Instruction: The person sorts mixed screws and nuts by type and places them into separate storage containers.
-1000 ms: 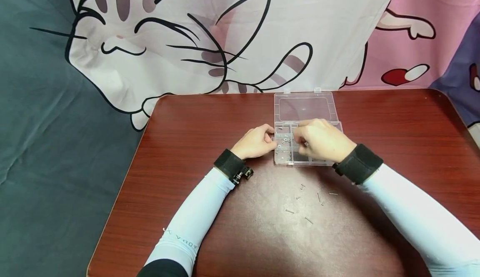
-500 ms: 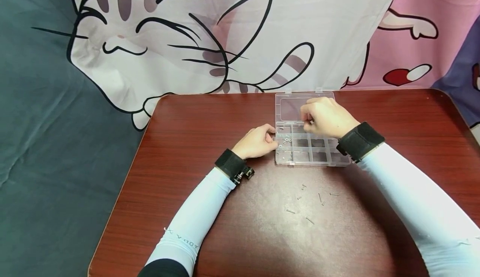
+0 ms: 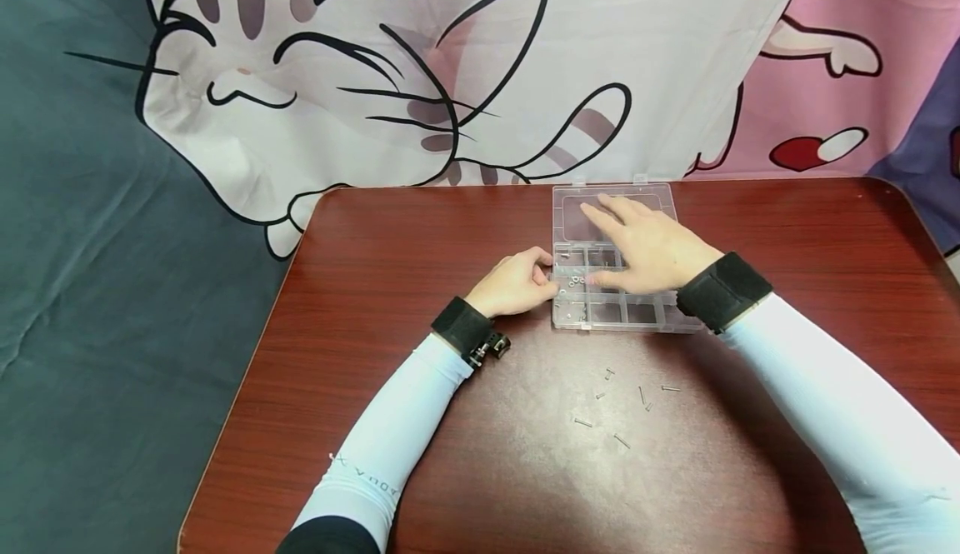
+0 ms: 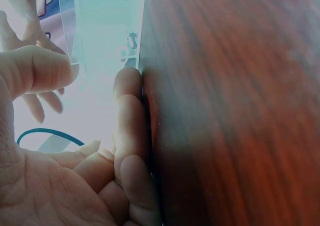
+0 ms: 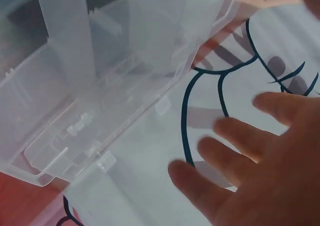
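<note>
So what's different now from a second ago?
The right hand, which was curled over the compartments, has moved towards the open lid and spread open; whether it released something can't be seen. The left hand, box and loose screws stayed put.

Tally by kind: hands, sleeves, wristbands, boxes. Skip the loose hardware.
Hands: 2 (left hand, right hand)
Light-blue sleeves: 2 (left sleeve, right sleeve)
Black wristbands: 2 (left wristband, right wristband)
Clear compartment box: 1
Total: 7
</note>
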The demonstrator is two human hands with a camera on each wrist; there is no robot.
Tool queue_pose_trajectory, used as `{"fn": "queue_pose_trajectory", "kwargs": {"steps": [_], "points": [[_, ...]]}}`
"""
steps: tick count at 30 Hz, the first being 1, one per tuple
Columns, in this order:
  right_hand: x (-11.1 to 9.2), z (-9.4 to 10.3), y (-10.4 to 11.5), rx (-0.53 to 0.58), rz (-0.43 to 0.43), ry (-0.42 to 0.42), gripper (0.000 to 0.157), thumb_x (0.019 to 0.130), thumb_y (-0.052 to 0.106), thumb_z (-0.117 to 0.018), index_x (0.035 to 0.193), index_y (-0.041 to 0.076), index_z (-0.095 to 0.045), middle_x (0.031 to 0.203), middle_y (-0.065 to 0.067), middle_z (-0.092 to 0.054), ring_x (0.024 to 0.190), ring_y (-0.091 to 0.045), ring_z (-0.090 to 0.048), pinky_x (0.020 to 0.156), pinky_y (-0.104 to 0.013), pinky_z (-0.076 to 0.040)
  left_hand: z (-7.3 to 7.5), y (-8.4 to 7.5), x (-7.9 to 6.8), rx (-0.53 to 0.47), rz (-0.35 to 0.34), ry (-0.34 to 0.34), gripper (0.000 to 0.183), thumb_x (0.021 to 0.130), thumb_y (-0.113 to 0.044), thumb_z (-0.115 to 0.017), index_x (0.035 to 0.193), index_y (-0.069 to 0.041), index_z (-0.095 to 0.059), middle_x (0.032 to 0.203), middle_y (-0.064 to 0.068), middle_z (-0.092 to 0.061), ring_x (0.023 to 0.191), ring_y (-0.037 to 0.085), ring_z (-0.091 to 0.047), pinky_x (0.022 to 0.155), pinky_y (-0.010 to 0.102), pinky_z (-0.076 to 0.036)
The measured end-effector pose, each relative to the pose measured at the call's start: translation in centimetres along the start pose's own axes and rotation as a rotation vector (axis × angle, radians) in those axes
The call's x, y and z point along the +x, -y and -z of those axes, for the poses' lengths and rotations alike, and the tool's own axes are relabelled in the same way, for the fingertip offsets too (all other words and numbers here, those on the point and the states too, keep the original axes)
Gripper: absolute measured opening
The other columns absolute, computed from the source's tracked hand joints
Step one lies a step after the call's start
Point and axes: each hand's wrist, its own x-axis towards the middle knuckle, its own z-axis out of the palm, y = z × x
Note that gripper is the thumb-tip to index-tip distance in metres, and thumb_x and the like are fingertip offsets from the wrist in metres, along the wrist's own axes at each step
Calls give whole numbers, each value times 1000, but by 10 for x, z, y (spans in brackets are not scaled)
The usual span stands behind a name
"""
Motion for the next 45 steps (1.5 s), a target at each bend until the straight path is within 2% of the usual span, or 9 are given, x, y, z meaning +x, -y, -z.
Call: {"fn": "queue_pose_trajectory", "kwargs": {"steps": [2,5,10,15,23,30,38,45], "points": [[-3,-1,2,4,-10,30,105,86,62,-74,163,8,-28,167,-27,-27,151,-51,-33,118,-66,-33,0,0,0,0,0,3,48,94,-31,-66,137,-10,-58,95,-3,-70,84,10,-66,79,29,-52],[-7,-3,5,2,4,27,108,85,66,-72,164,8,-26,169,-25,-23,154,-52,-25,122,-64,-26,-1,1,0,0,1,6,48,95,-32,-66,137,-10,-58,95,-3,-71,83,10,-66,78,28,-53],[-14,-7,8,7,31,9,102,87,64,-70,163,8,-30,169,-24,-26,155,-49,-27,123,-62,-26,-1,1,0,7,2,1,48,95,-32,-66,137,-10,-58,94,-3,-70,82,10,-66,77,28,-52],[-25,-13,13,19,72,-50,89,90,56,-71,158,7,-40,165,-23,-35,152,-45,-34,119,-64,-33,0,0,0,16,1,-5,48,94,-32,-66,137,-11,-58,94,-3,-70,83,10,-66,78,28,-52],[-50,-32,25,34,243,-176,73,86,37,-80,145,2,-55,147,-26,-54,135,-42,-54,108,-62,-45,-1,1,-1,13,3,-4,49,94,-32,-66,136,-10,-58,94,-3,-70,83,10,-66,79,28,-52],[-75,-45,37,21,335,-214,55,81,31,-85,127,6,-68,135,-19,-62,120,-35,-62,99,-54,-52,0,2,0,12,0,-10,48,93,-33,-67,135,-12,-59,93,-3,-69,84,11,-65,80,28,-52],[-95,-55,50,50,363,-225,37,82,21,-82,116,11,-73,122,-9,-65,104,-27,-65,92,-45,-53,-1,2,0,7,-2,-9,48,94,-34,-67,136,-12,-59,93,-3,-70,84,10,-66,80,29,-52],[-102,-65,58,56,420,-277,21,79,13,-81,98,15,-73,99,4,-61,84,-14,-58,74,-36,-48,-1,2,-1,10,-1,-11,47,94,-33,-67,135,-13,-59,94,-3,-70,84,10,-66,81,29,-52]]}}
